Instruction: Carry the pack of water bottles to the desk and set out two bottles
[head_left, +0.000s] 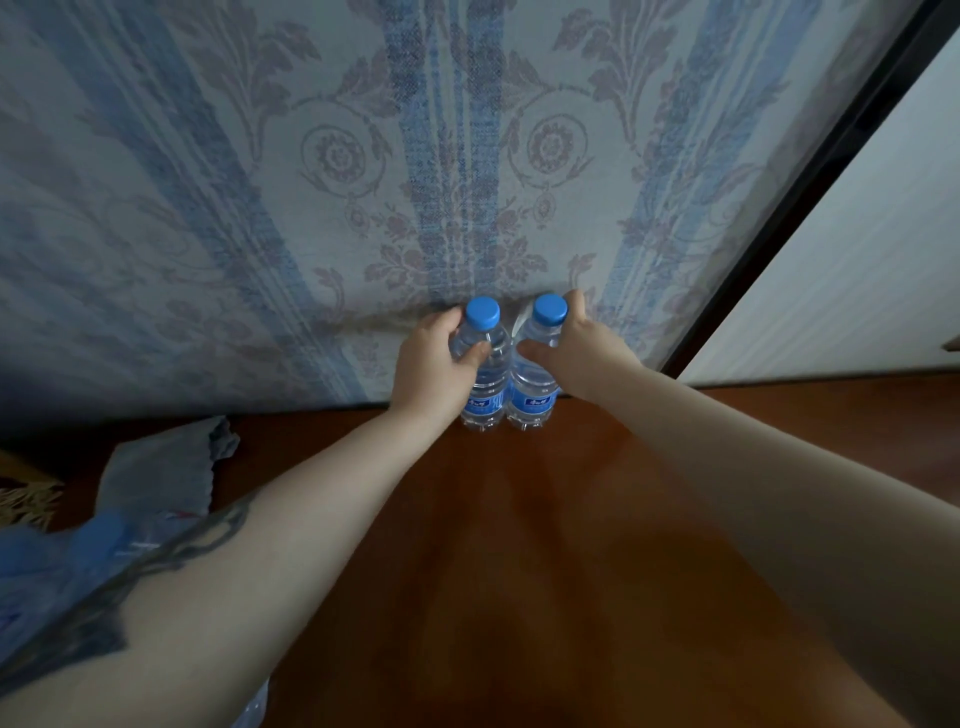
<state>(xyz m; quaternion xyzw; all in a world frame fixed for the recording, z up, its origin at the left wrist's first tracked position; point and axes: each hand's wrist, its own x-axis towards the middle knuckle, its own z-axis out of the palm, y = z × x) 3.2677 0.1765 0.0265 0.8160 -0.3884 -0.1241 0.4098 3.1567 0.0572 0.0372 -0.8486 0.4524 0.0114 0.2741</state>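
Bottles (485, 364): blue labels, writing unreadable

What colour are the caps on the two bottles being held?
Blue, both caps, seen in the head view.

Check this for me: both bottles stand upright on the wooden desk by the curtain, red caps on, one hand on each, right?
Not quite: the caps are blue, as the head view shows. The left hand grips the left bottle, the right hand the right bottle, both upright on the desk by the curtain.

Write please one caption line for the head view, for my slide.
Left hand and right hand each grip an upright water bottle, side by side at the desk's far edge.
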